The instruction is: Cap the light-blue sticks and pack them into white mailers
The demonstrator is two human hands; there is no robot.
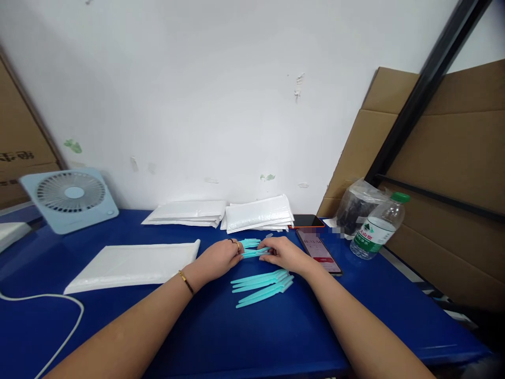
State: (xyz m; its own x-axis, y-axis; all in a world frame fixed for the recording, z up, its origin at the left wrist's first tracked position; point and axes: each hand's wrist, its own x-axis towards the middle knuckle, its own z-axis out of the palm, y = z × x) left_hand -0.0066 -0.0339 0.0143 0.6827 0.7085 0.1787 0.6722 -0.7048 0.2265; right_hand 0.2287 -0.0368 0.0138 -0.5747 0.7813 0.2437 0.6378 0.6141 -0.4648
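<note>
Turquoise eyebrow razors lie on the blue table. My left hand is closed on the handle end of one eyebrow razor. At its other, paler end, the fingertips of my right hand pinch it, so it spans the gap between my hands. Just behind, more turquoise razors lie bunched, partly hidden by my fingers. Nearer to me, several razors are fanned out on the table, their slim handles pointing left.
White packets are stacked by the wall, and a single white packet lies left. A phone is beside my right hand, with another phone behind it. Farther out are a water bottle, a fan and a white cable.
</note>
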